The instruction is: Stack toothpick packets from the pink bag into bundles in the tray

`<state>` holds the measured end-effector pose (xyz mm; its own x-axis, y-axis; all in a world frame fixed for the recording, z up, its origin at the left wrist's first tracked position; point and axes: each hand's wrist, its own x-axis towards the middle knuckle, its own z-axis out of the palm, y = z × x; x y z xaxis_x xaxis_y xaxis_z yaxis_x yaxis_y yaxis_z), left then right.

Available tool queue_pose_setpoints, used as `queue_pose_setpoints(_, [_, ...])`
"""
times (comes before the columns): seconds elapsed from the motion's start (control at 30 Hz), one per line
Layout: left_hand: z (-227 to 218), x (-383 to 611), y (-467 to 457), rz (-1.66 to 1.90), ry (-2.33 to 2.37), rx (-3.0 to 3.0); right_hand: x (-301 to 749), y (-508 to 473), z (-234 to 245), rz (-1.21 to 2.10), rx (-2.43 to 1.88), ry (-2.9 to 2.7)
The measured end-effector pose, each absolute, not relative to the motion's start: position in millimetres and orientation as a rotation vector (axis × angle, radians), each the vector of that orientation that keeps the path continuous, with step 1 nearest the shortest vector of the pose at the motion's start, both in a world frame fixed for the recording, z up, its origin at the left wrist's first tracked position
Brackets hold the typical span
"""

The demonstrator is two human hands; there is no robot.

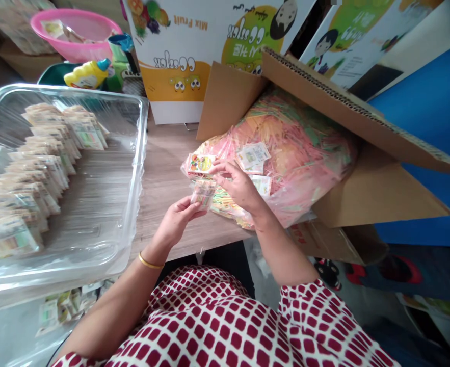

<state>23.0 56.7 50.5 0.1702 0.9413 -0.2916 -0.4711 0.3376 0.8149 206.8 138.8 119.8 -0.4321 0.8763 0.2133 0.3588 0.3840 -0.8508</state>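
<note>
In the head view, the left hand (181,216), near the centre of the frame, pinches a small clear packet (203,194) between thumb and fingers, holding it above the front part of the worktop (167,158). The right hand (238,186), just above and to the right of it in the frame, has its fingers bent and its fingertips at the edge of a fruit-printed packet (200,163); whether they grip it or only touch it cannot be told. Right of centre, a large transparent bag (297,148) full of thin pink, orange and green sticks bulges from an open cardboard box (377,199), with some loose printed packets (253,155) lying on the bag beside the right hand. At the left of the frame, a clear plastic tray (104,214) holds filled packets (37,168) in overlapping rows, one long row and a shorter one at its upper end. Upper left are a pink basin (75,48) with items in it and a yellow bottle (85,75) with a blue cap. At the top centre stands a printed carton (182,104), its lettering upside down.
</note>
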Motion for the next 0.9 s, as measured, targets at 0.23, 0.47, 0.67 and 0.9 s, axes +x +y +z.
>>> queue_pose_setpoints(0.23, [53, 26, 55, 1.136, 0.954, 0.77, 212, 144, 140, 0.79, -1.101, -2.405])
queue_pose_setpoints(0.47, [55, 28, 54, 1.107, 0.979, 0.786, 210, 144, 134, 0.945, -0.966, -2.418])
queue_pose_setpoints(0.67, [55, 27, 52, 1.075, 0.903, 0.63, 216, 148, 142, 0.761, -1.242, -2.159])
queue_pose_setpoints(0.9, [57, 27, 52, 1.106, 0.903, 0.617, 223, 149, 134, 0.675, -1.236, -1.983])
